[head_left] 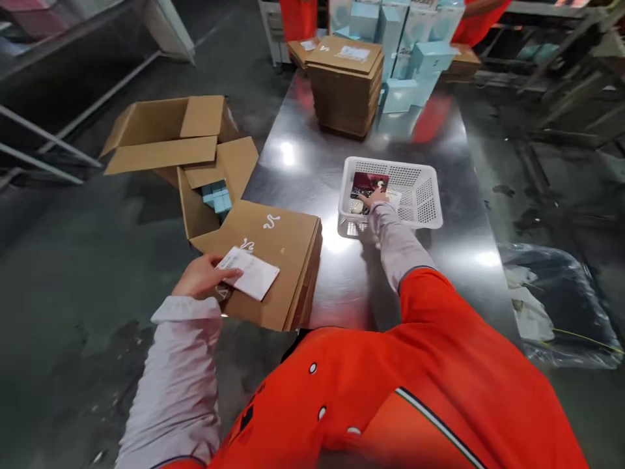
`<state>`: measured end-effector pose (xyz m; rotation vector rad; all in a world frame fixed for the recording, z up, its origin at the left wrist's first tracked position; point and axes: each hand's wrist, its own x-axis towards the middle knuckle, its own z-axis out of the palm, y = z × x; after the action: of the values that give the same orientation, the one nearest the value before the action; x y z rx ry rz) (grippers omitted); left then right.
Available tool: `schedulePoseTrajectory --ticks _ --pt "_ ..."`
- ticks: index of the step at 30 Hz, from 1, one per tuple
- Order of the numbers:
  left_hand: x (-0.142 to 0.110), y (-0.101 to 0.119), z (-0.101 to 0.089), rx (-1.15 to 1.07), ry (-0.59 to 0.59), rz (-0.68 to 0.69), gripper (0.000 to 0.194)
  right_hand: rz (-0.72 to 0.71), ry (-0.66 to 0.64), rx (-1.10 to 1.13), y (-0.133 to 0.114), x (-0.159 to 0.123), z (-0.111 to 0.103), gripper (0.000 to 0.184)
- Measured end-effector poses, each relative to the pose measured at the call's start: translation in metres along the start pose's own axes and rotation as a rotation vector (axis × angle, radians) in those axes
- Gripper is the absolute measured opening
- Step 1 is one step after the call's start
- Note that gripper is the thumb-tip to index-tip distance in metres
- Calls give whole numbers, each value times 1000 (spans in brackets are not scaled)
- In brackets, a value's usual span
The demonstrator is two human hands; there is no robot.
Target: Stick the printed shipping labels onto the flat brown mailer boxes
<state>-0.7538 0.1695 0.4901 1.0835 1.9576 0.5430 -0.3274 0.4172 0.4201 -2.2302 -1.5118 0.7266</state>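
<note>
Fig.: L hand point(204, 276), grip open, lies flat on white slip point(251, 273) atop flat carton point(273, 260) at near-left edge of steel tabletop point(303, 195); R hand point(375, 198) inside white plastic basket point(415, 176) on tabletop, by red card point(370, 184), grip can't tell, view poor.

Person in an orange-red vest point(390, 391) with pale sleeves

The vest is very bright, and it has round white snap buttons point(322, 412) on the front, with a small dark mark point(245, 417) beside them. A thin stripe point(439, 423) of white and dark colour goes along one edge, and a dark trim point(415, 269) follows the arm opening. The left sleeve point(176, 378) and the right sleeve point(395, 244) are soft pale lilac cloth with many wrinkles. The left hand point(202, 277) and the right hand point(374, 198) wear no gloves.
</note>
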Motion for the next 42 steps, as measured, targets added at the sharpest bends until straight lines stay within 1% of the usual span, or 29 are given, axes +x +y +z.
schedulePoseTrajectory --ticks 1,2,3,4,5,6,7,8,9,10,11,12,15,18,20,22,23,25,27,28,30,32,33,35,37,39,40,41,42 --pt "-4 2 2 -62 -5 -29 49 -101 54 10 -9 -13 4 70" --pt "-8 5 5 -136 -1 -39 48 -230 80 48 -20 -31 8 65" --pt "-12 7 8 -233 11 -33 47 -375 59 117 -32 -54 13 55" --pt "-16 10 11 -331 20 -16 47 -516 -12 212 -43 -81 18 43" --pt "-20 12 13 -415 21 8 47 -633 -132 319 -52 -112 23 34" --pt "-23 15 16 -484 11 38 47 -724 -260 416 -60 -145 28 31" --pt "-28 18 17 -537 -10 75 46 -787 -369 499 -66 -176 33 33" --pt "-32 21 19 -567 -45 113 45 -829 -473 552 -69 -206 39 40" --pt "-36 24 20 -585 -86 150 44 -837 -543 600 -71 -232 45 46" --pt "-41 27 22 -603 -124 182 43 -807 -577 650 -70 -253 50 49" --pt "-46 29 25 -628 -157 208 43 -746 -585 708 -68 -270 55 49" --pt "-51 31 28 -665 -187 228 43 -661 -562 777 -64 -284 59 46" --pt "-68 26 44 -832 -298 287 42 -411 -401 984 -49 -316 65 39" --pt "-88 5 59 -956 -461 325 44 -290 -197 1066 -35 -354 71 38" --pt "-100 -17 62 -969 -530 283 43 -242 -60 1072 -29 -386 79 37" --pt "-109 -39 58 -939 -591 220 41 -203 60 1063 -25 -419 89 35" --pt "-113 -50 55 -917 -632 189 41 -186 93 1061 -22 -435 95 35" --pt "-121 -68 48 -887 -707 140 42 -158 92 1065 -17 -463 105 37" --pt "-129 -84 43 -869 -761 122 45 -128 68 1066 -11 -487 114 40" --pt "-133 -91 42 -859 -787 122 46 -114 80 1052 -7 -498 117 41" --pt "-141 -105 42 -850 -825 124 49 -89 153 994 1 -517 122 41" --pt "-146 -119 45 -849 -842 108 50 -118 198 956 10 -534 121 42" --pt "-147 -128 48 -853 -834 94 49 -169 185 954 15 -543 119 43" --pt "-149 -146 56 -847 -800 38 44 -356 65 934 29 -560 109 43" --pt "-151 -168 65 -825 -775 -39 42 -582 -125 819 45 -577 96 39" --pt "-156 -190 76 -802 -781 -102 45 -729 -352 676 62 -592 84 42" --pt "-160 -201 82 -793 -790 -119 46 -746 -487 630 70 -600 82 46" --pt "-165 -211 87 -784 -793 -134 47 -707 -625 617 77 -607 82 53" --pt "-169 -221 92 -772 -791 -153 47 -611 -759 628 83 -615 86 62"
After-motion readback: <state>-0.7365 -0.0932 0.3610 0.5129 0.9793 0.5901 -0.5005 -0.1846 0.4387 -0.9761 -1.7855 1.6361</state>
